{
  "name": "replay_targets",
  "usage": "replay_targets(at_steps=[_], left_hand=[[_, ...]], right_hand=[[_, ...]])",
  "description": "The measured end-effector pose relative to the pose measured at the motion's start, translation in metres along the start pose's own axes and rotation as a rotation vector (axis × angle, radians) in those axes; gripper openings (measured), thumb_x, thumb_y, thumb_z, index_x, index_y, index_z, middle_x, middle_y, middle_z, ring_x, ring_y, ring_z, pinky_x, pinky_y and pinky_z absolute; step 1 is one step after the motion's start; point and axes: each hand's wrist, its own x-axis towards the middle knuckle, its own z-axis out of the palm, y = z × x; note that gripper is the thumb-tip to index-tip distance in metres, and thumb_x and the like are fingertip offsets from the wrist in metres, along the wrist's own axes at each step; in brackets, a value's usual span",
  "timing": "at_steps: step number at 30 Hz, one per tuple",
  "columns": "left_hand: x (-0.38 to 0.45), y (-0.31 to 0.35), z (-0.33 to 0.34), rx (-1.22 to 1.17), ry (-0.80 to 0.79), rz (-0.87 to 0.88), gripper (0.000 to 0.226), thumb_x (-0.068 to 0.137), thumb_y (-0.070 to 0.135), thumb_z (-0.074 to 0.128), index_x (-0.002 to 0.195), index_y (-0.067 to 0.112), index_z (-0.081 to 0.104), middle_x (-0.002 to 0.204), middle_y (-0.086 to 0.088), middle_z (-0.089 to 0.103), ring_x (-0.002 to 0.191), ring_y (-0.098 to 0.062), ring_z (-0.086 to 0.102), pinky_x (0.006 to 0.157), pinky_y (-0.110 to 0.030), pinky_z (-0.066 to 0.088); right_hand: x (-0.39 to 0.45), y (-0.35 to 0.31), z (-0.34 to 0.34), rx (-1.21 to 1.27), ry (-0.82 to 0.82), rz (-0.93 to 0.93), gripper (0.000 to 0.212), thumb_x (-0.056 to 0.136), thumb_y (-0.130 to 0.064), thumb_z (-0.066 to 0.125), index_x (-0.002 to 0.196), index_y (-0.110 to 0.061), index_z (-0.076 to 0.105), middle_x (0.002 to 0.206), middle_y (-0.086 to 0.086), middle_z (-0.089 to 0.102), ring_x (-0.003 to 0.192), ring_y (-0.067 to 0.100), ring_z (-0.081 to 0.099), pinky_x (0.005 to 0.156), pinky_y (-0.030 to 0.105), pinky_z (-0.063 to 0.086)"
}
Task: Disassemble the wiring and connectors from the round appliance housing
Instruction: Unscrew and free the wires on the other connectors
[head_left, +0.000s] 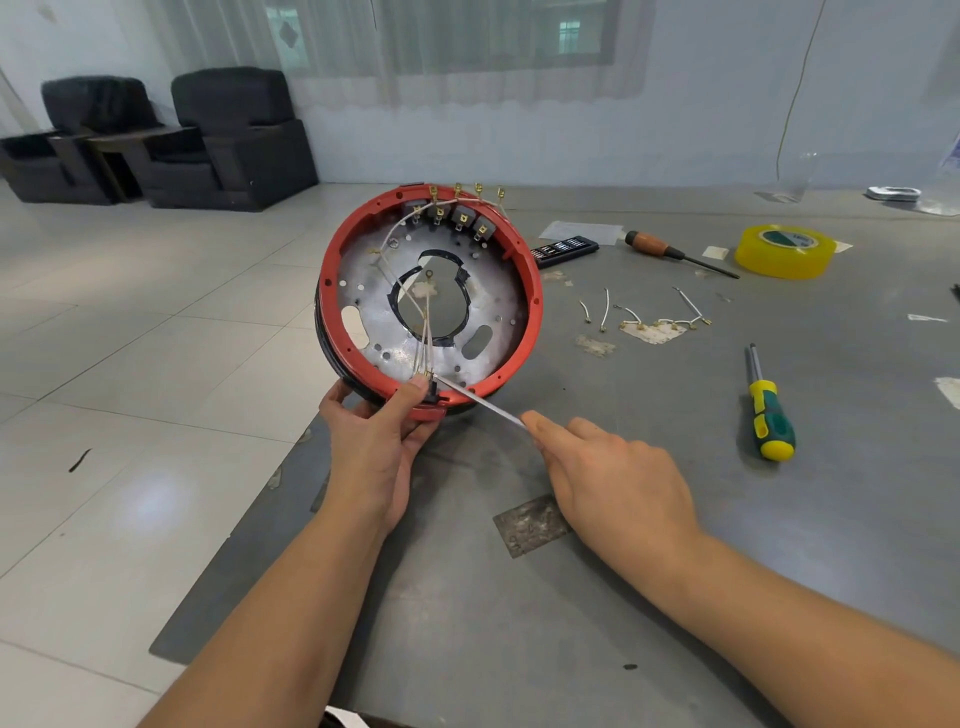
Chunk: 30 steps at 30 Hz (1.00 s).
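The round appliance housing (527, 270), a red ring around a silver plate with a central hole, stands tilted on edge at the table's left side. White wires (422, 332) with brass terminals run from several grey connectors (460, 217) at its top down to a black connector at its lower rim. My left hand (376, 441) grips that lower rim, thumb beside the wire ends. My right hand (618, 467) holds a thin metal tool (480, 401) whose tip touches the terminals at the lower rim.
Loose white wire pieces (649, 314) lie on the grey table (675, 597) to the right. Farther right are a green-yellow screwdriver (769, 410), a wooden-handled screwdriver (675, 253), a yellow tape roll (784, 251) and a black bit case (563, 248). Tiled floor and dark armchairs (156, 140) lie left.
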Motion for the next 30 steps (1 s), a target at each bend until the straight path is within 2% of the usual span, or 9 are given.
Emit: replay_targets(at_steps=[5,11,15,21,26,30], left_hand=[[-0.001,0.001,-0.001,-0.017,-0.009,-0.005,0.073,0.088,0.000,0.080,0.145,0.021,0.038,0.132,-0.020,0.068,0.090,-0.033,0.078,0.078,-0.041,0.065],[-0.003,0.002,-0.002,-0.018,-0.073,0.004,0.068,0.088,-0.005,0.077,0.142,0.022,0.046,0.128,-0.017,0.072,0.101,-0.037,0.076,0.091,-0.055,0.063],[-0.004,0.003,-0.002,0.011,-0.125,0.027,0.064,0.089,-0.006,0.074,0.144,0.019,0.052,0.115,-0.006,0.077,0.097,-0.032,0.077,0.091,-0.054,0.063],[-0.004,0.004,-0.004,0.061,-0.174,0.009,0.056,0.093,-0.003,0.071,0.145,0.012,0.057,0.123,-0.014,0.072,0.103,-0.037,0.074,0.097,-0.058,0.060],[-0.004,0.004,-0.005,0.082,-0.202,-0.012,0.052,0.094,-0.003,0.069,0.143,0.010,0.059,0.121,-0.012,0.072,0.105,-0.038,0.072,0.095,-0.055,0.061],[-0.005,0.005,-0.004,0.077,-0.203,-0.021,0.050,0.094,-0.003,0.068,0.142,0.007,0.059,0.116,-0.009,0.073,0.102,-0.036,0.074,0.085,-0.047,0.064]], right_hand=[[0.002,0.007,-0.002,0.017,-0.029,0.000,0.037,0.104,-0.036,0.043,0.139,-0.047,0.037,0.084,-0.005,0.056,0.062,0.034,0.062,0.049,0.034,0.040],[0.004,0.024,-0.012,0.002,-0.047,-0.038,0.036,0.105,-0.042,0.038,0.140,-0.048,0.033,0.089,-0.006,0.059,0.068,0.033,0.065,0.052,0.035,0.044],[0.006,0.028,-0.014,-0.015,-0.031,-0.060,0.034,0.104,-0.043,0.037,0.138,-0.050,0.034,0.090,-0.007,0.060,0.067,0.032,0.065,0.051,0.034,0.044],[0.009,0.033,-0.017,-0.018,0.000,-0.101,0.032,0.104,-0.044,0.042,0.134,-0.052,0.047,0.087,-0.008,0.060,0.066,0.031,0.064,0.049,0.031,0.043],[0.011,0.036,-0.021,-0.075,0.016,-0.118,0.033,0.103,-0.047,0.034,0.131,-0.051,0.051,0.085,-0.008,0.060,0.064,0.028,0.064,0.046,0.027,0.035],[0.011,0.037,-0.023,-0.087,0.023,-0.122,0.031,0.104,-0.047,0.035,0.131,-0.051,0.048,0.085,-0.007,0.059,0.065,0.028,0.064,0.046,0.027,0.032]])
